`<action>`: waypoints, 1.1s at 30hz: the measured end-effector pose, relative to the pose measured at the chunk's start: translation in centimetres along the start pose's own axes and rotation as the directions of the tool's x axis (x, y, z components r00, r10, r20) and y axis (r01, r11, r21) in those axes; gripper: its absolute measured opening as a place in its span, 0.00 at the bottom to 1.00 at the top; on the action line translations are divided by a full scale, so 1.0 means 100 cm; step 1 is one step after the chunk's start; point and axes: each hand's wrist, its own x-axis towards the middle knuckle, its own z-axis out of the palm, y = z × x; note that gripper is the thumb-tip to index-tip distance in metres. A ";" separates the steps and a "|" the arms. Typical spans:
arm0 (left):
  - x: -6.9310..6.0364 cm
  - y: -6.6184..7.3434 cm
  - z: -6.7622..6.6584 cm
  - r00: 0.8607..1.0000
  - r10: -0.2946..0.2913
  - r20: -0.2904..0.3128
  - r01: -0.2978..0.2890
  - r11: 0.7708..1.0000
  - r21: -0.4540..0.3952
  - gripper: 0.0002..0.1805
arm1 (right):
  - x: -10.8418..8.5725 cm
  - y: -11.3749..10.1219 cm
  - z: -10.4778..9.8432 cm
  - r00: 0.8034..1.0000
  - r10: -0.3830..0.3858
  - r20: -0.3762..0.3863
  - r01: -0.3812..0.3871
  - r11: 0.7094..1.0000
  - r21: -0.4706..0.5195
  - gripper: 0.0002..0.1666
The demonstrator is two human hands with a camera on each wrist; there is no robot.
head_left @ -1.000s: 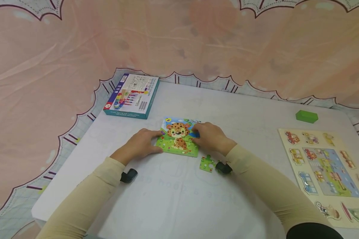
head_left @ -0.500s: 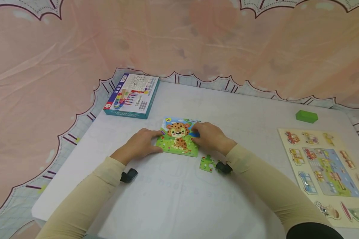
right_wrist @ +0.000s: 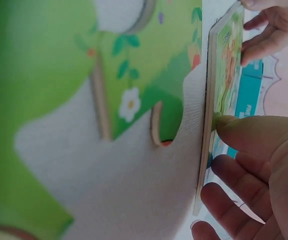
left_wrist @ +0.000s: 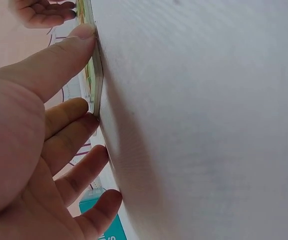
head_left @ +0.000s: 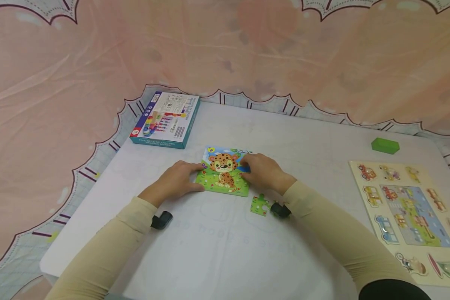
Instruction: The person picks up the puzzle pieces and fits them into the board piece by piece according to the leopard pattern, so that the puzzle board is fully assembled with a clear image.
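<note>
A jigsaw puzzle board (head_left: pixel 225 183) with a spotted leopard cub on grass lies flat at mid-table. My left hand (head_left: pixel 176 181) touches its left edge with thumb and fingertips; the fingers are spread in the left wrist view, thumb (left_wrist: pixel 76 47) on the rim. From the other side my right hand (head_left: pixel 268 173) rests thumb and fingertips on the board's right part, partly covering it. A loose green puzzle piece (head_left: pixel 259 206) lies just below the board's right corner. More green pieces (right_wrist: pixel 148 95), blurred and close, show in the right wrist view.
A flat teal-sided box (head_left: pixel 165 121) lies at the back left. At the right lie a green block (head_left: pixel 384 146) and a wooden picture board (head_left: pixel 363 216) with vehicle shapes. Black wrist cameras (head_left: pixel 161 220) sit near the table under both wrists.
</note>
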 end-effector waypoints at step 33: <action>0.002 -0.003 0.003 1.000 0.008 -0.010 -0.008 1.000 -0.003 0.39 | -0.066 0.007 0.007 0.998 -0.051 0.046 0.052 0.998 -0.022 0.39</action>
